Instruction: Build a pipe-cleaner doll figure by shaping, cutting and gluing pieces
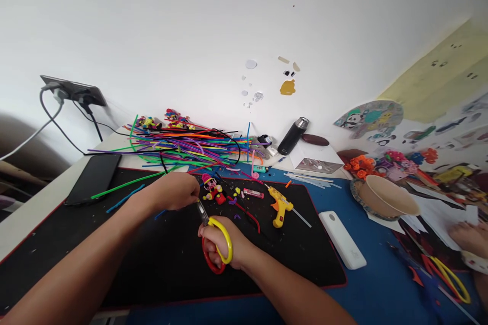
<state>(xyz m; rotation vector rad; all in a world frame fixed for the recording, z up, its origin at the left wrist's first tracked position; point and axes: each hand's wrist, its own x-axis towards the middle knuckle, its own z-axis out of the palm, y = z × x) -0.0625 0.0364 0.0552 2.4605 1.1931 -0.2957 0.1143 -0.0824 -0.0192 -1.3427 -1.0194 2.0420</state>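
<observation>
My right hand [229, 241] grips a pair of scissors [227, 238] by its yellow and red handles, the blades pointing up and left. Just past the blade tips is my left hand [182, 190], its fingers pinched together; what they hold is too small or hidden to make out. Beyond both hands a small pipe-cleaner figure [214, 190] in red, yellow and pink lies on the black mat [160, 264]. Beside it are purple and yellow scraps and a red pipe cleaner [249, 216].
Many coloured pipe cleaners [190, 144] lie heaped along the wall. A yellow glue gun [281, 208], a white power bank [343, 238], a black phone [93, 177] and a dark flask [293, 136] are around the mat. At right, another person's hand [465, 236] rests near bowls [392, 198].
</observation>
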